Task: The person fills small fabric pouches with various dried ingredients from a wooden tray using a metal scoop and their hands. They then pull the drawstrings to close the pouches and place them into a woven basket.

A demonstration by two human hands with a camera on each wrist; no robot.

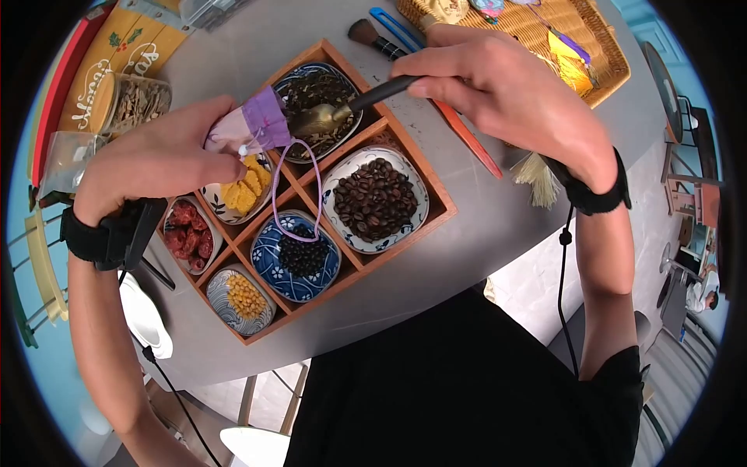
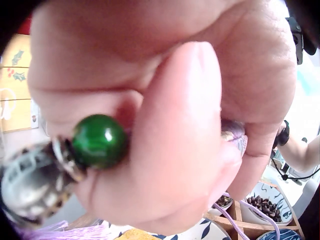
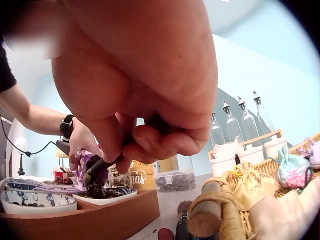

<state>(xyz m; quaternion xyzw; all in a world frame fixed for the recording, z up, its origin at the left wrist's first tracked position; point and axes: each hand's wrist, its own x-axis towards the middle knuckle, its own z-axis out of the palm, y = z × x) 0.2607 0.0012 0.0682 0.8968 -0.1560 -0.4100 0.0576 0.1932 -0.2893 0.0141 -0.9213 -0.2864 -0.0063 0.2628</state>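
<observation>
Right fingers (image 1: 440, 62) grip a scoop (image 1: 375, 96) slanting down-left; blade toward the pouch (image 1: 263, 120).

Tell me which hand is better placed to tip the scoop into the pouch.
The right hand, most likely: it grips the scoop by its handle, while the left hand is busy holding the purple pouch beside the scoop's metal end.

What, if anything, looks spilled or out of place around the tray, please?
The pouch's cord hangs in a loop over the blue bowl, which looks untidy; I cannot tell whether it touches the beans. A few dark specks lie beside the tray, possibly spilled leaf. Nothing looks damaged.
</observation>
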